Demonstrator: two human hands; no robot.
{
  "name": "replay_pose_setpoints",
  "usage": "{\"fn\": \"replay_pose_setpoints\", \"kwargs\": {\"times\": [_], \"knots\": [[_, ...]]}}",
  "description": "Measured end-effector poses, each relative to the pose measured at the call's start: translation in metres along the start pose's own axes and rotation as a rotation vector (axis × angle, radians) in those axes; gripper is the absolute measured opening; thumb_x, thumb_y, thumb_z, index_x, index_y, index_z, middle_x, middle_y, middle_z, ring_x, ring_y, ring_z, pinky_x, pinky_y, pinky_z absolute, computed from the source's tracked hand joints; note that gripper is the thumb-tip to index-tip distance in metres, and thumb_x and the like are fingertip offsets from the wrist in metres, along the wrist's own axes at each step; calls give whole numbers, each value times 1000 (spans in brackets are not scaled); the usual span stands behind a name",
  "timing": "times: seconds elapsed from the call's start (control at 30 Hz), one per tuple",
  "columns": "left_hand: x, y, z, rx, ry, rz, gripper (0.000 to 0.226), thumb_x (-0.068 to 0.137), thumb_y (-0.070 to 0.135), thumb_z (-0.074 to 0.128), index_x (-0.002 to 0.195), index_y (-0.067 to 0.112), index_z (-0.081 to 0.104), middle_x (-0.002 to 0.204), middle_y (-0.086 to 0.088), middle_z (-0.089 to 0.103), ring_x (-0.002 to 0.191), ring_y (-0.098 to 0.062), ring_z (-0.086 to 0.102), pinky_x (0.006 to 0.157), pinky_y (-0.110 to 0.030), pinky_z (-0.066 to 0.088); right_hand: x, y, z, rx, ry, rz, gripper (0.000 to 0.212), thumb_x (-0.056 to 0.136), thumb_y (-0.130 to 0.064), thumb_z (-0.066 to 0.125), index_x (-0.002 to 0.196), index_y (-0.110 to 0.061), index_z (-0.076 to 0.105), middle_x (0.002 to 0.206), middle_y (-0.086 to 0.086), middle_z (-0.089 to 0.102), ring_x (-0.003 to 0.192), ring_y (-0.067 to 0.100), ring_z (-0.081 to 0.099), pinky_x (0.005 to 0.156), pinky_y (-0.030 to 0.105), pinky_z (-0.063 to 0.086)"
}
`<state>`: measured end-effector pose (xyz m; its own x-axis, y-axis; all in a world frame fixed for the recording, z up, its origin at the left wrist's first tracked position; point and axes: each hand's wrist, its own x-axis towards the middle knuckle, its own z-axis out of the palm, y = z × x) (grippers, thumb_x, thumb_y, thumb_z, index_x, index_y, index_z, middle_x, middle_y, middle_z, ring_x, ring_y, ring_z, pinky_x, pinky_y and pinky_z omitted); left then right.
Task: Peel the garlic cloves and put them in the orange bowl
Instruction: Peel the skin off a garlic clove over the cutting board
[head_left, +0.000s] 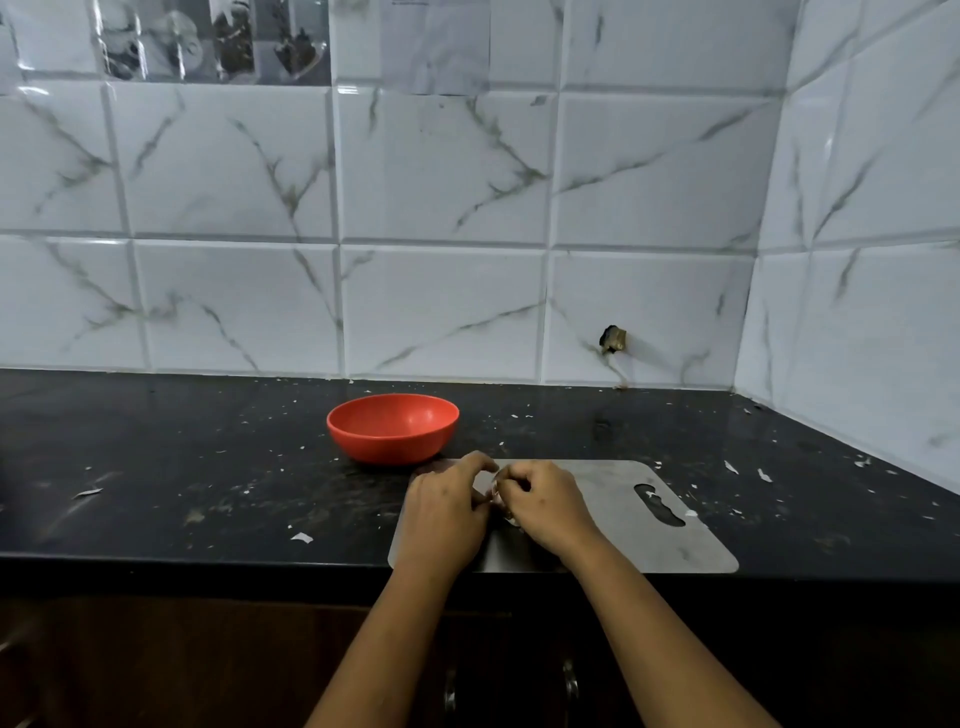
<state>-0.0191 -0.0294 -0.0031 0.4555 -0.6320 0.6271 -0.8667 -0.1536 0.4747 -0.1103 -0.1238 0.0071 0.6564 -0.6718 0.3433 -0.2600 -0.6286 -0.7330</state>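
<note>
The orange bowl (392, 427) stands on the black counter, just behind my hands; what I see of its inside looks empty. My left hand (445, 506) and my right hand (545, 501) meet over the left part of a steel cutting board (649, 540). Their curled fingers pinch a small pale garlic clove (496, 498) between them. Most of the clove is hidden by my fingers.
The black counter (208, 483) is strewn with several white flecks of garlic skin. A tiled wall rises behind it and on the right. The board's handle slot (660, 504) is to the right of my hands. Dark cabinet doors lie below the counter edge.
</note>
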Motion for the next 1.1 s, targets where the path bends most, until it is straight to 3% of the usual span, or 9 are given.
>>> {"fn": "replay_pose_setpoints", "kwargs": {"times": [0.07,0.2,0.33,0.53,0.67,0.8,0.93,1.03,1.1], "knots": [[0,0,-2,-13,-34,-46,35,80,24,65,113,34,60,86,5,72,90,-15,62,86,-33,43,0,3,-6,117,-60,18,20,88,-12,55,84,-19,74,83,0,72,73,11,66,74,35,57],[3,-1,-4,-117,-138,-152,26,79,32,71,104,36,65,87,13,71,88,-1,59,75,-23,40,-4,8,-18,285,-192,20,20,85,-5,65,82,-23,73,77,1,72,69,8,65,67,25,53],[6,-5,-3,-143,-216,-207,29,80,39,70,108,34,65,94,13,70,89,0,57,76,-21,39,-4,9,-16,274,-150,-4,23,85,-3,67,86,-25,69,80,1,72,75,9,67,67,21,53],[8,-7,-3,-112,-272,-241,27,78,45,70,103,34,70,99,18,69,94,1,59,77,-21,39,-5,10,-16,214,-103,-20,15,84,-1,65,94,-13,65,78,5,67,69,11,61,67,21,52],[8,-8,-2,-168,-243,-258,20,74,39,75,94,35,71,92,18,70,71,-2,56,75,-25,45,-4,11,-15,164,-101,-29,12,86,-6,65,94,-14,62,79,5,65,66,9,58,64,19,49],[8,-9,0,-277,-254,-265,14,74,31,77,82,37,68,83,16,73,84,1,66,87,-34,52,-7,10,-16,249,-93,-37,13,86,-1,64,95,-9,60,82,2,68,71,10,65,65,18,52],[7,-11,-2,-373,-262,-307,21,76,28,74,94,37,66,75,11,73,81,-5,68,84,-37,53,-9,9,-18,366,-76,-21,15,84,-1,68,95,-9,61,93,7,72,87,17,71,72,24,58],[7,-11,-5,-487,-194,-335,25,80,15,73,100,28,67,79,4,73,76,-6,68,72,-28,51,-10,7,-18,383,-74,-11,16,83,-2,70,89,-14,61,96,9,71,87,16,71,68,23,57],[7,-11,-7,-576,-169,-348,30,78,6,73,103,22,66,87,2,73,80,-7,68,75,-27,53,-10,6,-17,333,-64,-18,17,81,-5,73,86,-16,62,92,8,70,83,18,70,66,23,56]]}}
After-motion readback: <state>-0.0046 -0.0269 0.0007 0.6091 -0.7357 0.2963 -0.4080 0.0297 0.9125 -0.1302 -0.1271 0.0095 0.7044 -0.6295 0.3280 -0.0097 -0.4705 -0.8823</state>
